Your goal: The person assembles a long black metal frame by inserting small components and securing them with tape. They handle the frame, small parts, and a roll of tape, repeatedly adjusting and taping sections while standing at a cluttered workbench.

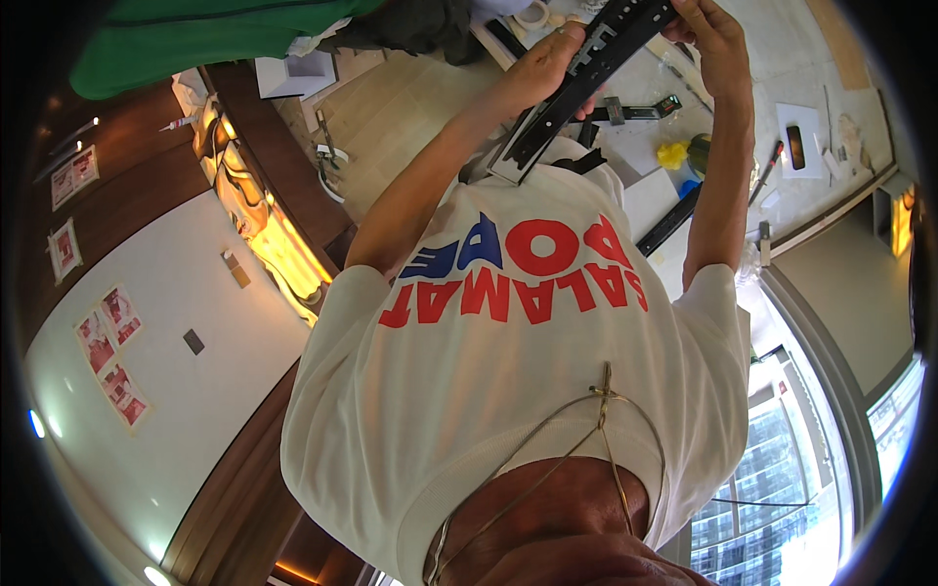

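A long black metal rail (565, 109) with holes and slots slants across the top of the head view. Its lower end, with a pale silver face, comes down close to the front of my white shirt. My left hand (543, 66) is closed round its middle, thumb on the upper face and fingertips showing beneath. Farther up and to the right, my right hand (711, 31) grips the rail near its far end; the picture's edge cuts off the tip.
Below the rail, a worktop (757, 93) bears a black metal fitting (640, 112), a yellow item (672, 154), another black bar (669, 223) and a dark phone-like object (795, 146) on a white sheet. A person's green garment (195, 44) is at upper left, near a white box (293, 76).
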A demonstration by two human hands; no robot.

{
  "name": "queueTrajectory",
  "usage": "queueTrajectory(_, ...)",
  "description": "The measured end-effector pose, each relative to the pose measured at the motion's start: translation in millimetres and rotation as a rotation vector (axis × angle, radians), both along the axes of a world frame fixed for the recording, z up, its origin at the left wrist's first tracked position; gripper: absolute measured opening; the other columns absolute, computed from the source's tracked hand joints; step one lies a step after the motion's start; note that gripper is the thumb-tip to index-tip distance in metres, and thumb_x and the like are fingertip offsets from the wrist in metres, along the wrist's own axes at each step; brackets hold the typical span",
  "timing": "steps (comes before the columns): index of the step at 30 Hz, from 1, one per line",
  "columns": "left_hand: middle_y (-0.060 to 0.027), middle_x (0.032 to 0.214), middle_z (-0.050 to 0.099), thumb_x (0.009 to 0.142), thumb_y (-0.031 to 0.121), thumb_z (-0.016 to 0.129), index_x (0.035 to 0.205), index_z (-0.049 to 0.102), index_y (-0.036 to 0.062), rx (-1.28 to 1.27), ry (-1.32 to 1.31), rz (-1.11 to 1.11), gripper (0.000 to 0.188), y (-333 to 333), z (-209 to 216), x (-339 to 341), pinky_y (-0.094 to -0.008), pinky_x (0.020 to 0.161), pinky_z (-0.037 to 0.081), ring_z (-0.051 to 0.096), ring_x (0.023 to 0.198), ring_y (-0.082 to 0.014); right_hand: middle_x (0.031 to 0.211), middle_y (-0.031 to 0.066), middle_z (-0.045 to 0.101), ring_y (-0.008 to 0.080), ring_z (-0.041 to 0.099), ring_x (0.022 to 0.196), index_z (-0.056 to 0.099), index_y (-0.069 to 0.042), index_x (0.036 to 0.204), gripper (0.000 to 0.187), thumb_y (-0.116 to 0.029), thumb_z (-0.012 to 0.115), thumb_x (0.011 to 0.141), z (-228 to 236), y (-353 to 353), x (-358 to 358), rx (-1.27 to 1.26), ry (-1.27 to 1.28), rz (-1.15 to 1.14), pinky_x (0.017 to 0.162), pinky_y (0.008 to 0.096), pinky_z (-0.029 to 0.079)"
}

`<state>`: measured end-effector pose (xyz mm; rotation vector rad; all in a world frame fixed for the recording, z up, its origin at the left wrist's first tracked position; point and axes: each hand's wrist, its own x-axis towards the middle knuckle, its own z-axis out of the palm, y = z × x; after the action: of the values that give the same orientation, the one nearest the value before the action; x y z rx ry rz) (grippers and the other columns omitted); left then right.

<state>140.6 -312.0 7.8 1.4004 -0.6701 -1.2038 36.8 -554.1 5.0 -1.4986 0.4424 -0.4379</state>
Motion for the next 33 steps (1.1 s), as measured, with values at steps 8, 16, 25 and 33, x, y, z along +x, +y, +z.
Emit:
queueTrajectory(8, -0.006, 0.072, 0.065, 0.11, 0.049, 0.027, 0.099, 0.064, 0.0062, 0.045, 0.128, 0.2, 0.058, 37, -45, 9, -0.0302, 0.06, 0.051, 0.062, 0.06, -0.0147, 0.086, 0.0127, 0.071, 0.0169, 0.067, 0.078, 0.069, 0.003, 0.105, 0.029, -0.025, 0.072, 0.097, 85, -19, -58, 0.014, -0.437, -0.198, 0.07, 0.0311, 0.052)
queueTrajectory(16, -0.0059, 0.07, 0.064, 0.109, 0.057, 0.027, 0.103, 0.066, 0.0067, 0.016, 0.19, 0.192, 0.063, 23, -12, 3, -0.0281, 0.054, 0.048, 0.061, 0.06, -0.0135, 0.075, 0.0107, 0.069, 0.0178, 0.063, 0.066, 0.071, 0.002, 0.096, 0.022, -0.02, 0.071, 0.098, 31, -54, -85, 0.249, -0.343, -0.483, 0.071, 0.0318, 0.051)
queueTrajectory(25, -0.0089, 0.099, 0.071, 0.103, 0.025, 0.06, 0.131, 0.052, 0.0079, -0.171, 0.336, 0.187, 0.035, 32, -41, 29, -0.0321, 0.065, 0.058, 0.068, 0.072, -0.018, 0.076, 0.0005, 0.063, 0.0169, 0.058, 0.071, 0.064, -0.009, 0.091, 0.023, -0.028, 0.06, 0.105, -129, -144, -122, 0.7, -0.403, -0.455, 0.088, 0.0397, 0.052)
queueTrajectory(33, -0.0107, 0.1, 0.065, 0.099, 0.011, 0.048, 0.124, 0.045, 0.0062, -0.082, 0.295, 0.312, 0.026, 68, -47, 43, -0.0306, 0.063, 0.056, 0.065, 0.073, -0.0184, 0.099, 0.0177, 0.067, 0.0313, 0.071, 0.088, 0.056, 0.005, 0.117, 0.025, -0.016, 0.056, 0.105, -325, -86, -158, 0.754, -0.018, -0.829, 0.089, 0.0531, 0.062)
